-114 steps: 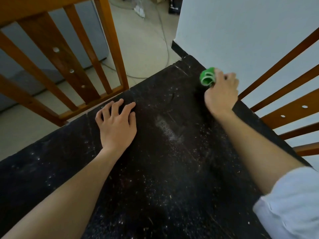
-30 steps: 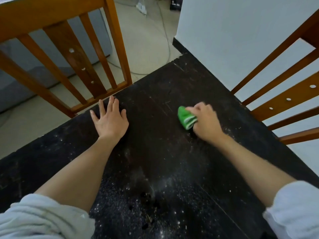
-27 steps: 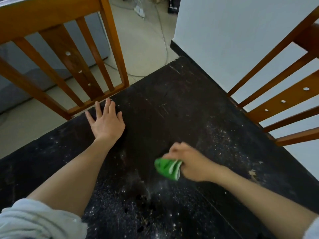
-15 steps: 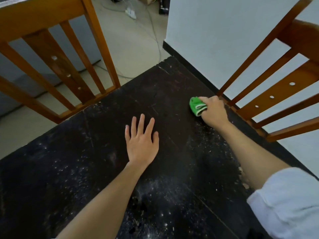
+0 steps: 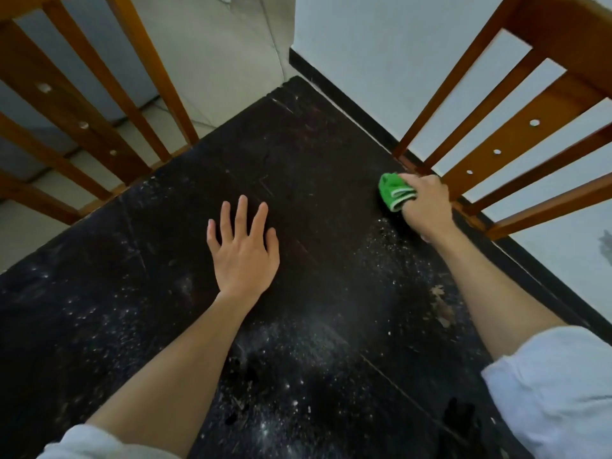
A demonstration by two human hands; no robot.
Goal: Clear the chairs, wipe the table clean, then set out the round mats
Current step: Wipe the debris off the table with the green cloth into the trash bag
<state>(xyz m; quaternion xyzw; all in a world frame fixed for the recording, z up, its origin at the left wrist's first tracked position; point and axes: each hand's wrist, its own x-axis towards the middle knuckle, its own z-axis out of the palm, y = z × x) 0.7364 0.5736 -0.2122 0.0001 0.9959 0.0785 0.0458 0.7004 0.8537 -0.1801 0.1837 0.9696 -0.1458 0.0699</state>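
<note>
A: Left hand (image 5: 243,250)?
B: Lay flat on the dark desk (image 5: 298,154), fingers straight and spread, nothing held

A: Right hand (image 5: 425,203)?
B: Curled round a bunched green cloth (image 5: 394,190), pressed to the desk near its right edge, just beside the lower rail of the right chair (image 5: 516,137)

A: Desk surface?
B: Speckled with pale dust and crumbs toward the near side; darker and cleaner toward the far corner

A: Other chair (image 5: 86,104)?
B: Stood at the desk's left edge, slatted back against the floor (image 5: 218,44) beyond

A: Round mats?
B: Nowhere in view
</note>
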